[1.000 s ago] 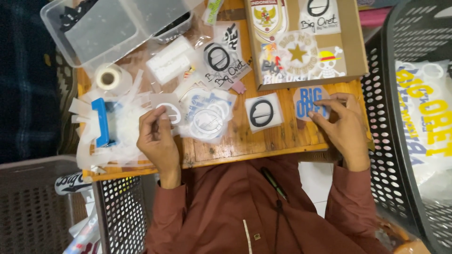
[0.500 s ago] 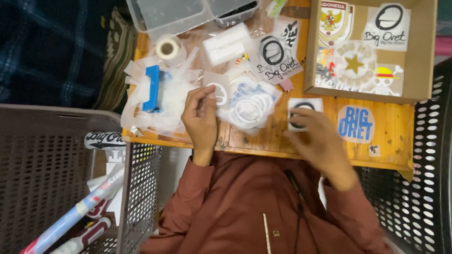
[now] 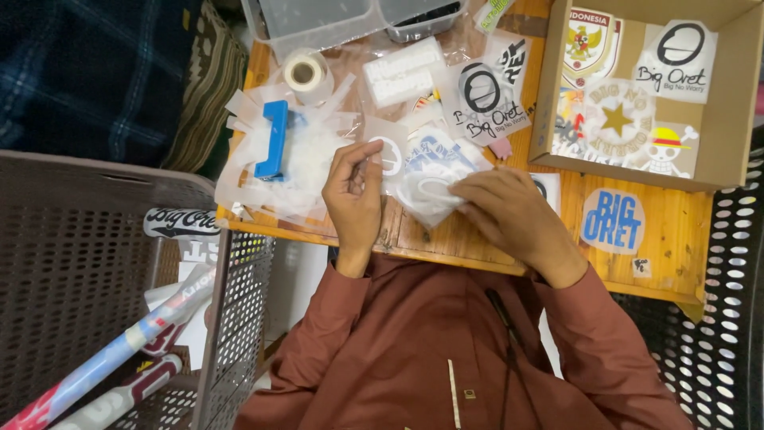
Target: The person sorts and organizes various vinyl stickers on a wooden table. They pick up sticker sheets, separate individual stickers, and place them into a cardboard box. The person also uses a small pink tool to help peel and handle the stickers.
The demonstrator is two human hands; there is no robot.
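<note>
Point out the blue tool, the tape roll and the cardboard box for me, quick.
blue tool point(image 3: 274, 139): head view, middle of its long handle.
tape roll point(image 3: 304, 73): head view, on its white ring.
cardboard box point(image 3: 547, 87): head view, on its left wall.

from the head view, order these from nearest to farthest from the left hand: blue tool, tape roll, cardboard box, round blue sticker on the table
1. blue tool: just left of the left hand, on the clear plastic bags.
2. tape roll: above and left, near the table's far edge.
3. round blue sticker: off to the right, past the right hand.
4. cardboard box: upper right. Its near corner and the sticker are nearly too close to call.
</note>
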